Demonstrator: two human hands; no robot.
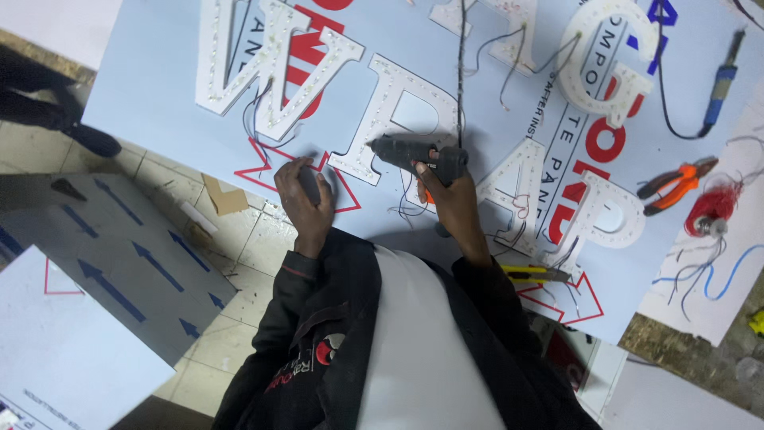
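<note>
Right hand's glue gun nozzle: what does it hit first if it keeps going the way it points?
Probably the white letter R. The right hand holds the glue gun with its nozzle at the letter's lower leg, seemingly touching or nearly so; depth is unclear.

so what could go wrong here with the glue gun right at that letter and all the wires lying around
1. The glue gun in the right hand points at the white letter; thin wires lie just below, so stray glue might catch them.
2. The left hand rests flat on the blue panel close to the nozzle and may get burnt.
3. The yellow utility knife lies near the right sleeve and could be nudged.
</note>
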